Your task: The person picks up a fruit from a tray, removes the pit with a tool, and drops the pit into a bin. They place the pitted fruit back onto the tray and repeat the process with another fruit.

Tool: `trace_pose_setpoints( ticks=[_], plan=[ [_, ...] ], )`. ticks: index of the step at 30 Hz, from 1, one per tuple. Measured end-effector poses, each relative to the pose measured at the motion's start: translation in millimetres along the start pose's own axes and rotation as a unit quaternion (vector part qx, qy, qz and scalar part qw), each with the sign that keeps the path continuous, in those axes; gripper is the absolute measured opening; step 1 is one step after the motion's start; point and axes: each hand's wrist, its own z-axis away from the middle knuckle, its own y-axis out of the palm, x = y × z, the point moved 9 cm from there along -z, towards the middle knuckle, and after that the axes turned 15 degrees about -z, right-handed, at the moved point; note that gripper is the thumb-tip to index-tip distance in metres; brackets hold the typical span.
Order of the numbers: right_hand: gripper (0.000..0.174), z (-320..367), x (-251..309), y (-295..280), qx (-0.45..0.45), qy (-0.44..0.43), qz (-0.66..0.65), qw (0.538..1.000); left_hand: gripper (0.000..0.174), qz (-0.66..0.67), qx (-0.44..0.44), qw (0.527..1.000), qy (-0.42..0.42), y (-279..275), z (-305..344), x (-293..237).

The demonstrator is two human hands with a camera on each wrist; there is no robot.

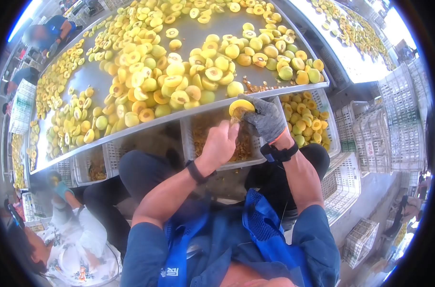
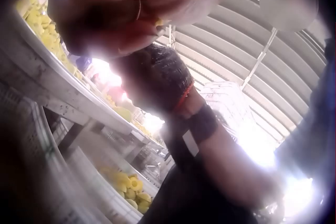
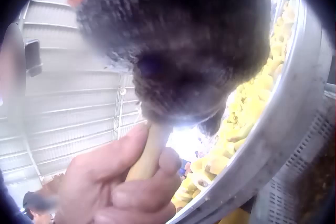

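Note:
In the head view my gloved right hand (image 1: 267,118) holds a yellow stone-fruit half (image 1: 241,106) just off the table's front edge. My bare left hand (image 1: 219,146) meets it from below left, fingertips right at the fruit. In the right wrist view the left fingers (image 3: 149,195) curl round a pale yellow, stick-like piece (image 3: 149,155) whose upper end goes behind the dark grey glove (image 3: 178,40); I cannot tell what kind of thing it is. The left wrist view shows the bare hand (image 2: 131,8) close up, with the glove (image 2: 163,71) behind it.
Halved and whole yellow fruit (image 1: 146,71) lie heaped on a metal table (image 1: 203,28) with a raised rim. Loose pits (image 1: 260,88) gather near its edge. Beneath stand a crate of scraps (image 1: 198,143) and a crate of fruit (image 1: 336,129). Crates (image 1: 389,124) are stacked right; a person (image 1: 79,239) sits left.

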Motion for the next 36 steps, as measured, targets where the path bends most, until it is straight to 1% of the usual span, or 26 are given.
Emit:
trace_pose_setpoints(
  ticks=[2, 5, 8, 11, 14, 17, 20, 23, 26, 29, 32, 35, 36],
  plan=[
    [0.04, 4, 0, 2, -0.031, -0.044, 0.027, 0.998, 0.034, 0.054, 0.018, 0.998, -0.041, 1, -1, 5],
    [0.044, 11, -37, 3, -0.099, -0.005, 0.009, 0.995, 0.034, 0.127, 0.03, 0.989, -0.069, 12, -1, 15],
    [0.044, 14, -36, 4, -0.105, -0.036, -0.007, 0.994, 0.033, 0.182, 0.082, 0.971, -0.134, 10, 2, 6],
    [0.042, 16, -31, 4, -0.126, -0.029, -0.02, 0.991, 0.034, 0.307, 0.177, 0.911, -0.212, 12, 8, -7],
    [0.042, 15, -34, 3, -0.129, -0.027, -0.037, 0.991, 0.036, 0.396, 0.205, 0.86, -0.248, 27, 11, 1],
    [0.043, 8, -9, 4, -0.072, -0.012, 0.049, 0.996, 0.038, 0.452, 0.232, 0.818, -0.271, 28, 15, -1],
    [0.041, 6, 5, 1, -0.052, -0.08, 0.114, 0.989, 0.039, 0.487, 0.265, 0.788, -0.269, 24, 17, -5],
    [0.038, -3, 1, -1, 0.019, -0.012, 0.016, 1.0, 0.039, 0.498, 0.292, 0.769, -0.276, 21, 19, -6],
    [0.036, 0, -3, -1, 0.005, 0.038, -0.012, 0.999, 0.038, 0.383, 0.259, 0.85, -0.253, 17, 14, -5],
    [0.036, 4, -18, 1, -0.026, 0.038, -0.006, 0.999, 0.038, 0.338, 0.211, 0.889, -0.228, 18, 10, -2],
    [0.036, 4, -3, 1, -0.008, -0.02, 0.029, 0.999, 0.038, 0.373, 0.239, 0.864, -0.241, 21, 13, 0],
    [0.037, 5, -1, -1, -0.029, -0.057, 0.103, 0.993, 0.038, 0.342, 0.221, 0.885, -0.224, 23, 9, 1],
    [0.039, 4, -9, -4, -0.048, -0.045, 0.102, 0.993, 0.038, 0.332, 0.224, 0.889, -0.224, 24, 7, 0]
  ],
)
